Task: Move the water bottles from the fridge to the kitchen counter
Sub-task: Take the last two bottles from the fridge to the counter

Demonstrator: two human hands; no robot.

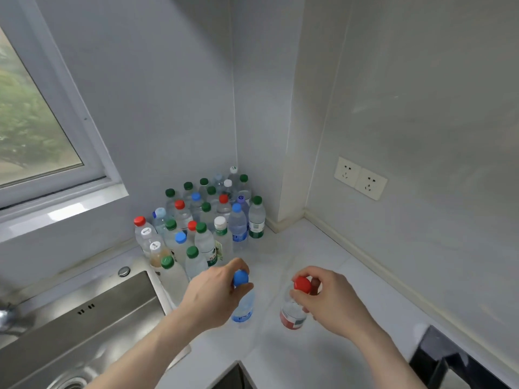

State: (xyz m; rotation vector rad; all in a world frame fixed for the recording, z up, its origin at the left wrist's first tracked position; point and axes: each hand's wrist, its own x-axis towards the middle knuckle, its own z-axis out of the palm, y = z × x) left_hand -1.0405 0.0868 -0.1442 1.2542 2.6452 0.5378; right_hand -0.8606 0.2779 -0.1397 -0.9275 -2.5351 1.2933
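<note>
My left hand [216, 293] grips a clear water bottle with a blue cap and blue label [243, 310] by its neck, just over the white kitchen counter [309, 254]. My right hand [328, 299] pinches the neck of a bottle with a red cap and red label [292, 315]. Both bottles stand upright near the counter's front, about a hand's width apart. Behind them, several water bottles [207, 217] with green, red, blue and white caps crowd the corner.
A steel sink [84, 327] lies to the left, its edge touching the bottle cluster. A window is at upper left. Two wall sockets [361, 178] sit on the right wall. A dark object [449, 357] is at the lower right edge.
</note>
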